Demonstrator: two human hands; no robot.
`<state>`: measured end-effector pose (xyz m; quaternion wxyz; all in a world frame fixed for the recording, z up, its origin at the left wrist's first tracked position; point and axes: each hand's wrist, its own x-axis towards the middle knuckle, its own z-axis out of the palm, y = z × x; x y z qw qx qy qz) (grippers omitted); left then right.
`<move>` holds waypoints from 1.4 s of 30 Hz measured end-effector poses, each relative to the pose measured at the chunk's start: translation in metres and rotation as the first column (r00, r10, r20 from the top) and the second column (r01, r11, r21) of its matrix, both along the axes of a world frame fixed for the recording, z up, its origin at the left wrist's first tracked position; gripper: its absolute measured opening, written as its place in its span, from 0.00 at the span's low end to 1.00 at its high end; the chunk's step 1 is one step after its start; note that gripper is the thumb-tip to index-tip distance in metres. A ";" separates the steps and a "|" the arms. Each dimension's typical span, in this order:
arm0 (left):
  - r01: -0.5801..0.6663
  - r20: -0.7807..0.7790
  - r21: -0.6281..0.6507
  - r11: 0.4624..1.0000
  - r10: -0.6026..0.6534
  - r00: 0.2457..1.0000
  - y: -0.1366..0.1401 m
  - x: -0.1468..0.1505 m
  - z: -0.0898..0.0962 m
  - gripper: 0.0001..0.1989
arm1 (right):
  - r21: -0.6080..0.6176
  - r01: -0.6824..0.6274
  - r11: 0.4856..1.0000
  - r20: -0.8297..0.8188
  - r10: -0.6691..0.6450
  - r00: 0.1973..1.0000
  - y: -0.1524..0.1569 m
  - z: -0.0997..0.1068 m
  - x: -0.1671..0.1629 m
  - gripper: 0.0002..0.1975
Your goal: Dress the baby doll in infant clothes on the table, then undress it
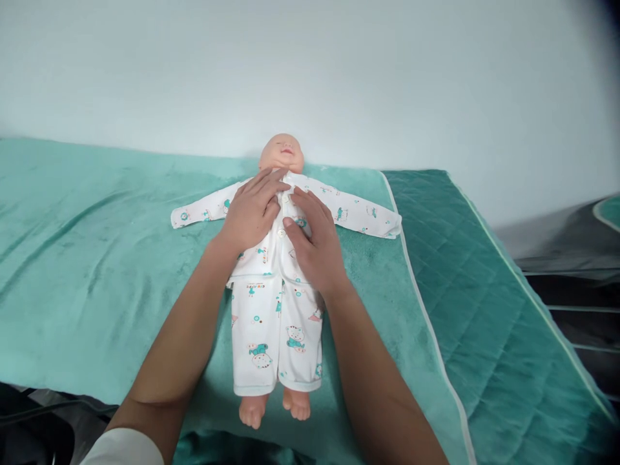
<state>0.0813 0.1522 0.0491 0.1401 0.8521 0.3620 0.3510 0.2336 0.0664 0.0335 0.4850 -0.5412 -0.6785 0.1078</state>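
Soft green cloth [121,278] lies under a doll [283,155], which is on its back in a white shirt [264,261] and white pants [254,332] with little pictures on them. The doll's long way runs almost straight out from the person, with its head at the far end, near the wall [310,71], and its feet [296,405] at the near end. Both sleeves stick out wide to the sides.

The left hand [252,208] and the right hand [317,237] are on top of the shirt, one on each side of its front line. The left hand reaches farther up, with its fingertips close to the neck of the shirt. The right hand sits a bit lower. A top button [286,199] is between the two hands, close to the fingertips of both. A lower button [281,233] is just beside the right thumb, so the right hand is the nearer one to it.

The right thumb and first finger are spread, with shirt showing in the gap, and they pinch nothing. The left hand's fingers lie over the cloth, and one cannot tell if they pinch any of it. The pants are below both hands, toward the person.
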 end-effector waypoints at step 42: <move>-0.037 -0.021 -0.021 0.999 0.037 0.999 -0.001 0.000 0.001 0.26 | -0.034 -0.110 0.993 -0.128 0.105 0.986 0.041 0.009 0.017 0.16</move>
